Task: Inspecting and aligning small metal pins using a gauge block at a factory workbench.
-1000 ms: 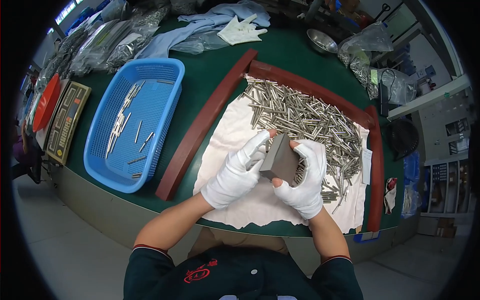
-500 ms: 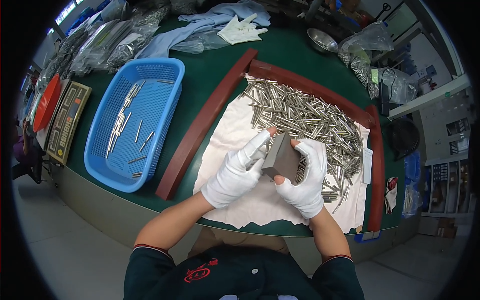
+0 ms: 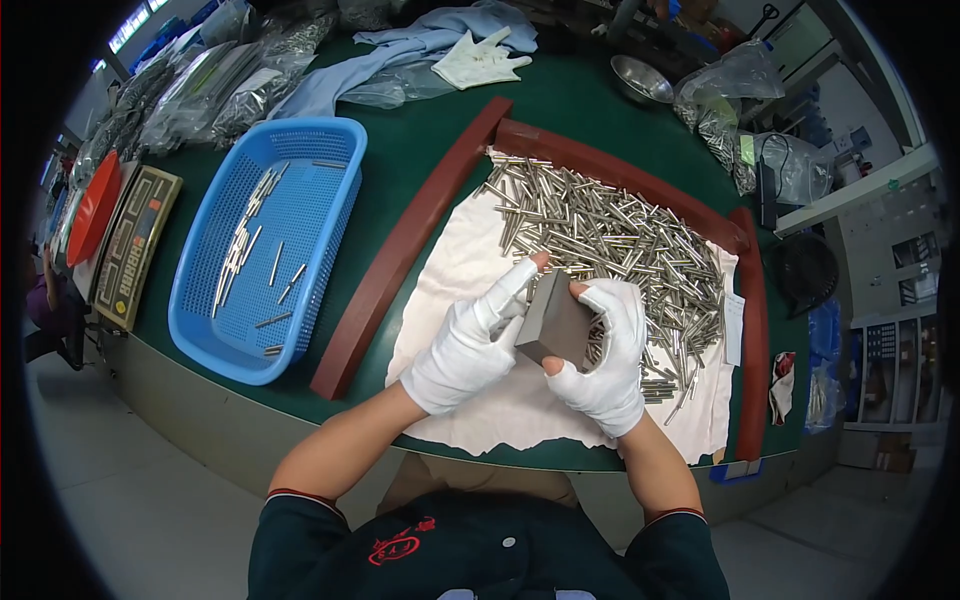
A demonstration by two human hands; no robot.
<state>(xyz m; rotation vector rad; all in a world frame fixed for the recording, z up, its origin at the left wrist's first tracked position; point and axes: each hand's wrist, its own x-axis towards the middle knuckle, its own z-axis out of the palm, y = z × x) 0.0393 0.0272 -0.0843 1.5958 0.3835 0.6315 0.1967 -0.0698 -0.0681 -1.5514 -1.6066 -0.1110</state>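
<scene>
Both my hands wear white gloves and together hold a dark grey metal block [image 3: 556, 320] above a white cloth [image 3: 470, 265]. My left hand [image 3: 470, 345] grips the block's left side, its index finger stretched up along the edge. My right hand [image 3: 606, 365] wraps around the block's right side. Just beyond the hands a heap of several shiny metal pins [image 3: 610, 230] lies on the cloth, inside a dark red frame [image 3: 400, 250].
A blue plastic basket [image 3: 205, 300] with several pins stands at the left on the green table [image 3: 420, 150]. Further left lie a brown panel [image 3: 135, 245] and a red lid [image 3: 93, 205]. Bags, a light blue cloth, a white glove [image 3: 480, 62] and a metal bowl [image 3: 640, 78] line the far side.
My hands and the block have barely shifted; the left index finger now reaches a little higher along the block's edge.
</scene>
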